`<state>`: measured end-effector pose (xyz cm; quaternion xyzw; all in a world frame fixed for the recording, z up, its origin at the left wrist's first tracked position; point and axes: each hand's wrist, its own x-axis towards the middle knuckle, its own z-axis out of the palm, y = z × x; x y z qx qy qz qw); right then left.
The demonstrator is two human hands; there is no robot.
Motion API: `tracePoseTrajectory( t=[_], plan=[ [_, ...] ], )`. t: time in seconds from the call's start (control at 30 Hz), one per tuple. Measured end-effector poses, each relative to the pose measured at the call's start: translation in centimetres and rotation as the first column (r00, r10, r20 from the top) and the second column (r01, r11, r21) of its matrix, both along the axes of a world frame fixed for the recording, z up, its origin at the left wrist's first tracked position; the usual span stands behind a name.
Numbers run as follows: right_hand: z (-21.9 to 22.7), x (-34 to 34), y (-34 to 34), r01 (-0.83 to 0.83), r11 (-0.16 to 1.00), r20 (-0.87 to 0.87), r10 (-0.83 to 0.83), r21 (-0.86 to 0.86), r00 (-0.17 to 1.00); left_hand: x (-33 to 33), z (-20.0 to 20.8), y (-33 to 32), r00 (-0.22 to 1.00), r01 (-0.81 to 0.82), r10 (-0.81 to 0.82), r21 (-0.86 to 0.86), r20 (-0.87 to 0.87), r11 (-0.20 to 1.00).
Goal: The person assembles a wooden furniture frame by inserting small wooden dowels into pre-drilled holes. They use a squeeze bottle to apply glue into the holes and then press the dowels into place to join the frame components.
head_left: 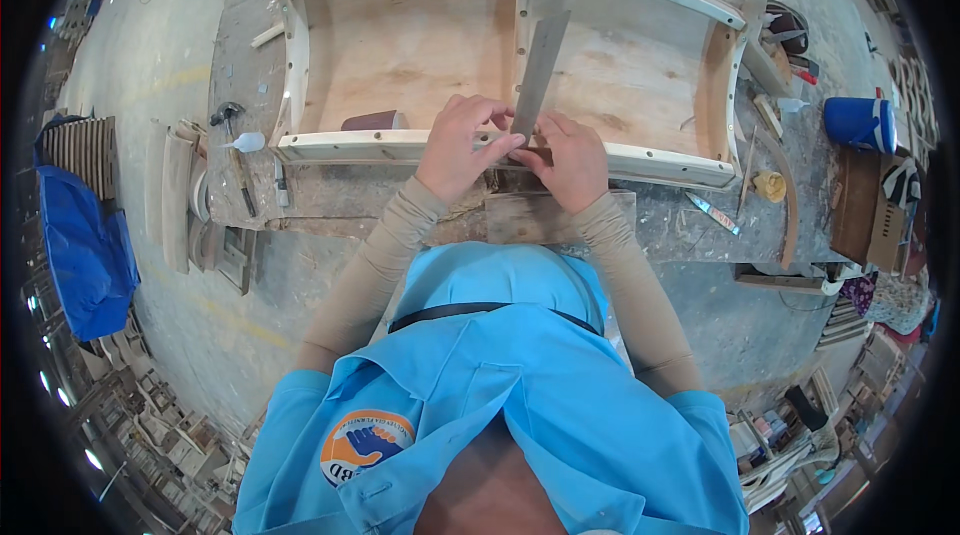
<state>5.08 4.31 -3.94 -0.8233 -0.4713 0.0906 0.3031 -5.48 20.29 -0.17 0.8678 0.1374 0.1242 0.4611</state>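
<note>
A wooden frame (400, 147) with a panel and a cross-piece dividing it in two lies across the workbench, dark holes dotted along its rails. Over its near rail, by the cross-piece, a flat grey-brown strip (541, 65) stands tilted; I cannot tell whether it is wood or metal. My left hand (466, 147) pinches the strip's near end between thumb and fingers. My right hand (572, 161) closes on the same end from the other side, its fingertips partly hidden. A maroon block-like piece (374, 122) rests inside the left compartment against the near rail.
On the workbench (330, 205), a hammer (238, 167), white squeeze bottle (247, 142) and brush (281, 184) lie left. Right are a tube (712, 213), a crumpled yellow lump (770, 186), a curved wooden strip (790, 205) and a blue jug (860, 125).
</note>
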Motion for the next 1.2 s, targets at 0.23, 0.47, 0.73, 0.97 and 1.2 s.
tracePoseTrajectory(
  t=[0.23,0.47,0.73,0.97,1.2],
  plan=[
    [0.2,0.1,0.0,-0.013,0.997,-0.059,0.008,-0.076,0.998,1.5,-0.3,-0.3,0.994,0.064,-0.079,-0.168,-0.08,0.984],
    [1.2,0.9,0.4,-0.079,0.979,-0.158,0.05,-0.187,0.986,1.5,-0.1,-0.3,0.983,0.027,-0.074,-0.268,-0.166,0.963],
    [1.0,0.6,0.3,-0.059,0.988,-0.146,0.037,-0.146,0.989,1.6,-0.8,0.0,0.99,0.067,-0.098,-0.283,-0.098,0.957],
    [1.1,0.4,0.3,-0.055,0.99,-0.127,0.038,-0.131,0.991,1.2,-1.4,-0.5,0.998,0.068,-0.067,-0.285,0.014,0.956],
    [1.4,0.3,0.4,-0.035,0.99,-0.142,0.015,-0.139,0.99,1.1,-1.6,-0.6,0.997,0.072,-0.068,-0.208,0.027,0.975]
  ],
)
